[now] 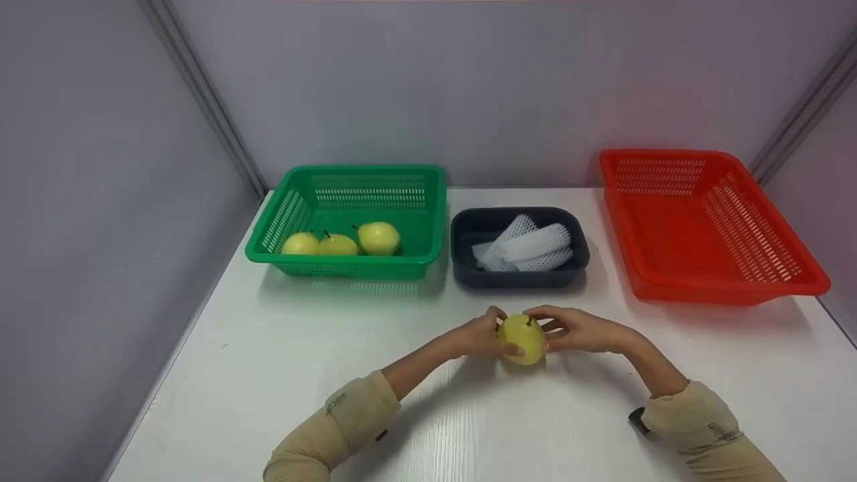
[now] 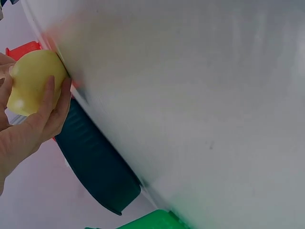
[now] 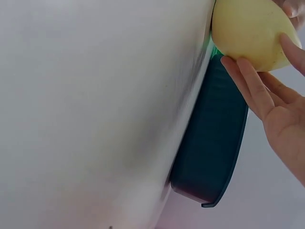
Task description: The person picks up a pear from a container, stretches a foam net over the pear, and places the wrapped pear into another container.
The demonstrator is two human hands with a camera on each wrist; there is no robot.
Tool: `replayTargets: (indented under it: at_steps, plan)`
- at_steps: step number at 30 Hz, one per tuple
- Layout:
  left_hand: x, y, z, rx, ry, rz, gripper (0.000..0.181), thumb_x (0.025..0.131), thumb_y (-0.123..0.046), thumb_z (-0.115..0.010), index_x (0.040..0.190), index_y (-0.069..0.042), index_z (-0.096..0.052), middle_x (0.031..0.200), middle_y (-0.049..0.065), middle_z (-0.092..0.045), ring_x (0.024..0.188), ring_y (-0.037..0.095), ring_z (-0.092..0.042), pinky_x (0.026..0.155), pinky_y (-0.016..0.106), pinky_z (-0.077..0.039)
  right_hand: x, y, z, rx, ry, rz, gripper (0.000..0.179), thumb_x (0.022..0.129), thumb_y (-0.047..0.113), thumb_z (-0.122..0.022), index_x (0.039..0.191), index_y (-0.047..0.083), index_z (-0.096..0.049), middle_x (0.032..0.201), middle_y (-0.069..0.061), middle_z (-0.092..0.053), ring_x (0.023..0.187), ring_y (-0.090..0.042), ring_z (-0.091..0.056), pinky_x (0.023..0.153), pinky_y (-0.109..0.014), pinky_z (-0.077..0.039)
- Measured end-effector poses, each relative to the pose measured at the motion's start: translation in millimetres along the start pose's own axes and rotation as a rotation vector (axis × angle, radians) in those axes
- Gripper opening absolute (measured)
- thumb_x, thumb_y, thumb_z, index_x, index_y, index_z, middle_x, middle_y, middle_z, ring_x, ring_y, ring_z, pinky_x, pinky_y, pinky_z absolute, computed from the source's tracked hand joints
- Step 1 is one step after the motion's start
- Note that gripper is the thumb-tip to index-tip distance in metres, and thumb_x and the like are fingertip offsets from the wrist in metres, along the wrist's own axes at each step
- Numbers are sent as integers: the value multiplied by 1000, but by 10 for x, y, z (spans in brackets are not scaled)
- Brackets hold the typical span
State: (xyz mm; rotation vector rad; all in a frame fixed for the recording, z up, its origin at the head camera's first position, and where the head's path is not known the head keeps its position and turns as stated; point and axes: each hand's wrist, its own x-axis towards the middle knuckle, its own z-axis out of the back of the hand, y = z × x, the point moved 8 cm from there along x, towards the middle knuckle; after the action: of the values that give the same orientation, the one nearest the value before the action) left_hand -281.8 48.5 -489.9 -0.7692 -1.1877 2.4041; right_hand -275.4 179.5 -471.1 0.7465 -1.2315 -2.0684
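Note:
A yellow pear (image 1: 523, 339) with a dark stem is at the table's middle, between both hands. My left hand (image 1: 483, 335) grips its left side, thumb across the front and fingers around the back. From the other side my right hand (image 1: 584, 329) holds it between thumb and fingers. The right wrist view shows the right fingertips (image 3: 245, 64) against the pear (image 3: 252, 33). In the left wrist view the pear (image 2: 38, 81) appears very close to the tabletop; whether it touches, I cannot tell. Behind the hands, a dark box (image 1: 519, 278) contains white foam net sleeves (image 1: 535, 242).
A green basket (image 1: 348, 268) with 3 pears (image 1: 379, 238) stands at the back left. At the back right is a red basket (image 1: 723, 289) with slotted sides. Pale walls (image 1: 522, 87) border the white table (image 1: 268, 375) at the back and sides.

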Motion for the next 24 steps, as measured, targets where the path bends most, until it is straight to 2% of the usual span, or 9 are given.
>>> replayTargets:
  at_steps: [4, 10, 15, 19, 24]
  plan:
    - [-15, -7, -5, -23, 4, 9, 55, 80, -28, -73, 117, -3, -40, 102, 8, -54, 91, 17, -53, 79, 30, -44, -2, -19, 6, -11, 4, -12, 57, 86, 11, -64, 137, 5, -39, 135, -16, -40, 119, -37, -42, 92, -35, -41]
    - [-15, 25, -31, -124, 35, 33, 54, 82, -23, -71, 120, -2, -39, 100, 9, -55, 83, 16, -56, 73, 27, -47, -6, -52, -5, -12, 12, -35, 57, 87, 11, -64, 138, 6, -38, 136, -18, -39, 117, -36, -44, 92, -36, -42]
    - [3, 49, -35, -202, 65, 33, 49, 85, -22, -68, 119, -2, -40, 98, 9, -55, 79, 17, -57, 74, 33, -49, -18, -56, 2, -23, 14, -40, 58, 87, 12, -63, 139, 7, -37, 137, -19, -37, 117, -36, -44, 93, -40, -40]
    - [16, 83, 0, -262, 76, 34, 46, 89, -27, -61, 120, 0, -40, 105, 13, -53, 88, 23, -58, 79, 36, -49, -39, -55, 14, -27, 20, -35, 58, 88, 12, -61, 139, 7, -35, 138, -20, -36, 117, -37, -44, 94, -41, -39]
    - [24, 172, 93, -422, 47, 106, 54, 93, -34, -54, 125, 5, -36, 117, 21, -48, 101, 31, -57, 86, 38, -46, -61, -65, 52, -22, 8, -30, 58, 89, 11, -61, 139, 3, -32, 138, -22, -35, 116, -38, -45, 93, -41, -40]
